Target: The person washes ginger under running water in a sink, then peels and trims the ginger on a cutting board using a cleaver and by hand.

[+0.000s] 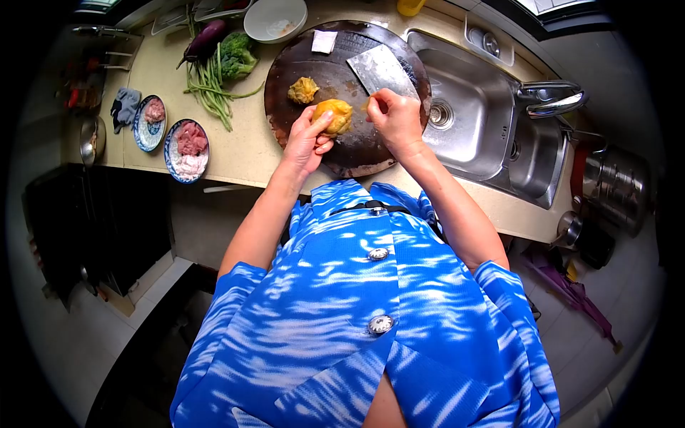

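Observation:
My left hand [308,141] is closed round a yellow, knobby lump [333,118] that looks like a pickled vegetable, over the near part of a round dark chopping board [285,118]. Just right of it, my right hand [394,118] is in a pinch, with a small yellowish scrap [366,105] at the fingertips. A second, rougher yellow lump [303,90] rests on the board to the left. Behind my right hand lies a cleaver [382,70], its broad blade flat on the board. Near the far rim sits a small whitish square piece [324,41].
At right, a double steel sink [464,153] with a tap [553,100] adjoins the board. To the left stand two patterned plates of raw meat [168,160], green beans [208,89], broccoli [237,55] and an eggplant [205,39]. A white bowl [275,20] is behind.

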Motion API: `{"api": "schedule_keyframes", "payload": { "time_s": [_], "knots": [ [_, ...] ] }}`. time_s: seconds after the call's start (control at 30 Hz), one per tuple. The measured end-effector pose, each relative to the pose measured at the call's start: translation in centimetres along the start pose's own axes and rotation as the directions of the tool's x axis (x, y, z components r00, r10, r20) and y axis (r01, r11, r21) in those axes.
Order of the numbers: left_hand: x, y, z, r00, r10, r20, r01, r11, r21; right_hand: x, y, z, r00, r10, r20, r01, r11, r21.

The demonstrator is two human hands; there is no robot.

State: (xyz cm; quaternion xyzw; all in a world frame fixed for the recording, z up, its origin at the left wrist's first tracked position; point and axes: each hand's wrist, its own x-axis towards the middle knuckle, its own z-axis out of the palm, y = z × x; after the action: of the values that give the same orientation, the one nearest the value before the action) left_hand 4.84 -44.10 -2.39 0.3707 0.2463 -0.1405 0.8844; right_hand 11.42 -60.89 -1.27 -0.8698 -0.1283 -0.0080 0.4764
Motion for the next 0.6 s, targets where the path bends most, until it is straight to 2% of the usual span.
{"api": "schedule_keyframes", "payload": {
  "time_s": [0.07, 0.13, 0.17, 0.23, 0.3, 0.37, 0.43, 0.6],
  "knots": [
    [0.0, -0.3, 0.2, 1.000, 0.011, -0.008, -0.011, 1.000, 0.010, 0.1, -0.2, 0.6, 0.999, -0.027, -0.018, 0.027, 1.000, -0.013],
    [0.1, -0.7, 0.4, 0.999, 0.032, -0.023, -0.031, 0.999, 0.025, 0.1, -0.8, 0.6, 0.959, -0.282, 0.042, 0.284, 0.955, -0.080],
    [0.1, -0.8, 0.4, 0.999, 0.032, -0.022, -0.032, 0.999, 0.024, -0.2, -0.8, 0.7, 0.958, -0.282, 0.042, 0.285, 0.955, -0.081],
    [0.1, -0.9, 0.6, 0.994, 0.079, -0.073, -0.070, 0.991, 0.118, -0.7, -0.9, 0.9, 0.956, -0.247, 0.157, 0.271, 0.951, -0.150],
    [-0.2, -1.2, 1.1, 0.988, 0.119, -0.097, -0.104, 0.984, 0.143, -0.8, -1.1, 1.0, 0.952, -0.261, 0.161, 0.280, 0.954, -0.112],
    [-0.5, -1.1, 1.5, 0.982, 0.153, -0.115, -0.132, 0.976, 0.170, -1.0, -1.5, 1.3, 0.974, -0.170, 0.153, 0.173, 0.985, -0.008],
    [-0.5, -1.1, 2.0, 0.968, 0.217, -0.125, -0.176, 0.945, 0.275, -0.9, -0.9, 1.4, 0.972, -0.187, 0.144, 0.193, 0.981, -0.029],
    [-0.2, -1.8, 1.9, 0.958, 0.258, -0.123, -0.209, 0.926, 0.313, -0.9, -0.5, 1.4, 0.961, -0.222, 0.162, 0.239, 0.967, -0.089]
  ]
}}
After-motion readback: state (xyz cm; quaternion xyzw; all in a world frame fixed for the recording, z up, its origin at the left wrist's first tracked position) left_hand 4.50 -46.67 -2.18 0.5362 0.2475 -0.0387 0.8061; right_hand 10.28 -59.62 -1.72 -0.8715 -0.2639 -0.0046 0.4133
